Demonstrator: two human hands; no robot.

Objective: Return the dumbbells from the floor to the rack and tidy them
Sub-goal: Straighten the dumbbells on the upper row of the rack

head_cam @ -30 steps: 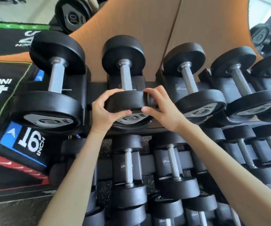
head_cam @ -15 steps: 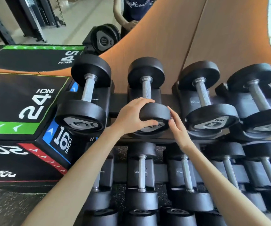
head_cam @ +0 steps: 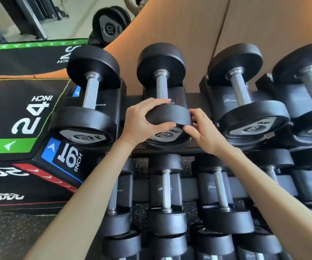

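A black dumbbell (head_cam: 161, 87) marked 10 lies in the second cradle from the left on the top tier of the rack (head_cam: 130, 102). My left hand (head_cam: 142, 121) wraps the left side of its near head, thumb under the rim. My right hand (head_cam: 204, 130) touches the right side of the same head with its fingertips. Another 10 dumbbell (head_cam: 90, 94) rests in the cradle to the left, and an 8 dumbbell (head_cam: 243, 94) to the right.
Lower tiers hold several more black dumbbells (head_cam: 166, 190). A black plyo box (head_cam: 20, 113) marked 24, 16 and 20 inch stands against the rack's left end. A mirror behind shows a reflected 10 dumbbell (head_cam: 110, 25). An orange wall panel (head_cam: 189, 25) backs the rack.
The view shifted and drew nearer. My right hand, which had come off the dumbbell head half a second ago, is back on its right side. My left hand stays on it.
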